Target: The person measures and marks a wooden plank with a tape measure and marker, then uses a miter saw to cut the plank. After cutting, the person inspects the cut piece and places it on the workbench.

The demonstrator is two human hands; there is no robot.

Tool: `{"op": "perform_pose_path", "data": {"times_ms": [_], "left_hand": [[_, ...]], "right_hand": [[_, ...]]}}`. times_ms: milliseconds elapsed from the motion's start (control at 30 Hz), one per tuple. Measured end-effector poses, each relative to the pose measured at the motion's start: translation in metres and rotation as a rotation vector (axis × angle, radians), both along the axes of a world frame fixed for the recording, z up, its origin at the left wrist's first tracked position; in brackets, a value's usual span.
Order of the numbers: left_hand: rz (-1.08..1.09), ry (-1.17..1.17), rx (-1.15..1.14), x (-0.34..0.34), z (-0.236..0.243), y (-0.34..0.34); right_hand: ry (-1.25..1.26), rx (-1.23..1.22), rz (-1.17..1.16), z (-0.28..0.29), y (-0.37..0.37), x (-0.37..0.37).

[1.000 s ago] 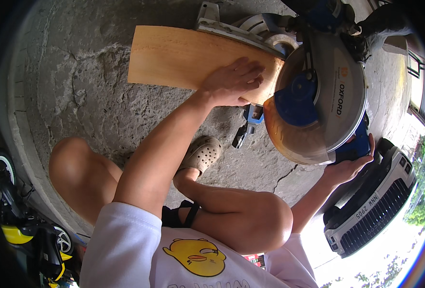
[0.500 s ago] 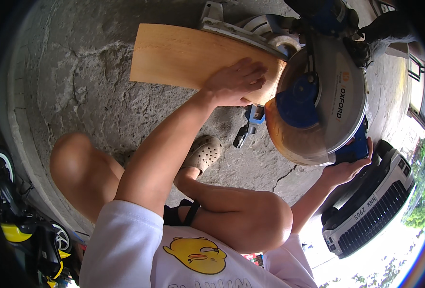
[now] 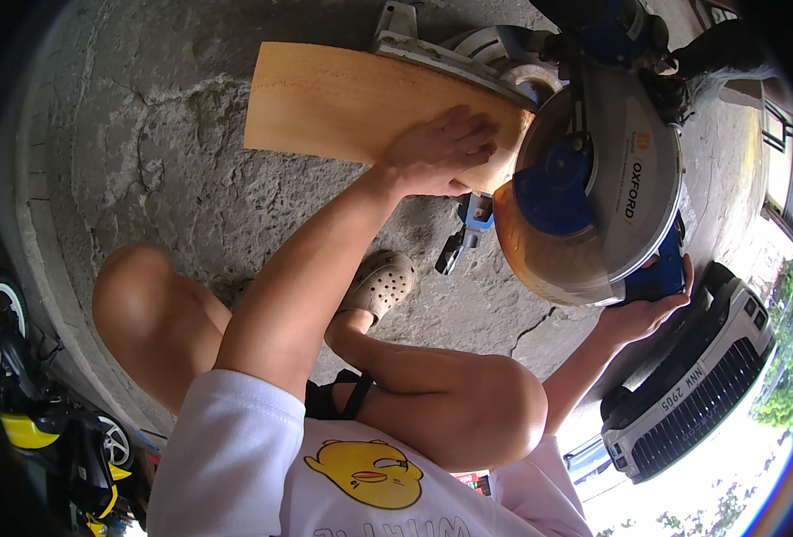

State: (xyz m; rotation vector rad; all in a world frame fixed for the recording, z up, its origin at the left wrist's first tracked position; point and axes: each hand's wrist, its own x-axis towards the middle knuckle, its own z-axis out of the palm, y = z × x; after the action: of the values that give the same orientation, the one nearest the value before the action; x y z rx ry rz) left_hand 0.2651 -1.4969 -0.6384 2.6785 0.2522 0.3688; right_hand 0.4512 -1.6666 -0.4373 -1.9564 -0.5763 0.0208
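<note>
A flat light-brown wooden board (image 3: 342, 103) lies on the base of a mitre saw (image 3: 593, 179) that stands on the concrete floor. My left hand (image 3: 437, 152) presses palm-down on the board's right end, just left of the round blade guard. My right hand (image 3: 642, 309) grips the saw's blue handle (image 3: 656, 273) under the lowered saw head. The orange see-through lower guard hides the blade and the board's right edge.
I squat on cracked grey concrete (image 3: 190, 206), knees bent, a beige clog (image 3: 378, 285) under me. A blue clamp (image 3: 472, 219) juts from the saw base. A white car front (image 3: 692, 394) sits at the right; a yellow and black toy vehicle (image 3: 47, 430) stands at the lower left.
My left hand stays on the board and my right hand on the handle. The saw head and the view have shifted only slightly.
</note>
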Motion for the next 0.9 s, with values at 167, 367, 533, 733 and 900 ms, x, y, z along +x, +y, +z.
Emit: {"op": "perform_pose_path", "data": {"times_ms": [167, 367, 533, 733, 900], "left_hand": [[-0.006, 0.010, 0.004, 0.0006, 0.0009, 0.0009], [0.000, -0.001, 0.018, 0.0003, -0.0007, 0.0001], [-0.004, 0.017, 0.015, -0.0003, 0.0000, 0.0001], [-0.013, 0.024, -0.013, 0.0002, 0.0012, 0.0012], [-0.022, 0.018, -0.027, -0.0001, 0.0022, 0.0020]], "right_hand": [[0.001, -0.007, -0.008, 0.0002, 0.0004, -0.0017], [-0.004, -0.001, 0.013, 0.0006, -0.0011, -0.0005], [0.001, 0.013, 0.003, 0.0002, 0.0002, -0.0016], [0.009, 0.014, 0.007, 0.0000, -0.0004, -0.0020], [0.024, 0.031, 0.008, -0.0006, -0.0007, -0.0023]]}}
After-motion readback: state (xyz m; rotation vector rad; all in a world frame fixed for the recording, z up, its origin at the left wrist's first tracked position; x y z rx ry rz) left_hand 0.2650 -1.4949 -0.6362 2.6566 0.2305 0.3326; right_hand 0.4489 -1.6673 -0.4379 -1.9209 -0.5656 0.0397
